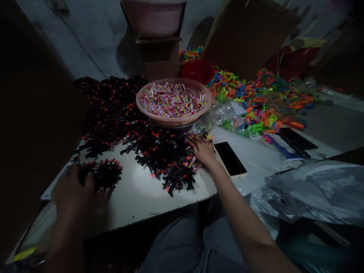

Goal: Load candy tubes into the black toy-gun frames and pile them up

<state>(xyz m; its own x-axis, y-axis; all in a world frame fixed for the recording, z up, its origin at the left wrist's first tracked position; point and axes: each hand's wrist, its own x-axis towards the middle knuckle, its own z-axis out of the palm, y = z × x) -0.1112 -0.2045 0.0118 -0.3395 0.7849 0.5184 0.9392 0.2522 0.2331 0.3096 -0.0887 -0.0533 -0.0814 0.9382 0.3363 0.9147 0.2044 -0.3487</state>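
Observation:
My left hand (72,187) is at the left edge of a small pile of black plastic pieces (104,174) with orange tips, shaped like little toy guns. Its thumb stands apart from the fingers, and the hand is dim and slightly blurred. On the right, my right hand (203,151) lies palm down over small pink and white pieces (193,161) beside the larger heap of black toy guns (162,148). Its fingers are loosely spread; what lies under them is hidden. Behind the heap stands a pink basin (139,104) full of small pink, white and yellow pieces.
A phone (230,159) lies right of my right hand. Coloured plastic pieces (256,98) and clear bags (222,113) cover the back right, near a red bowl (197,72). More black pieces (110,102) cover the back left. Plastic sheeting (318,185) hangs at the right edge.

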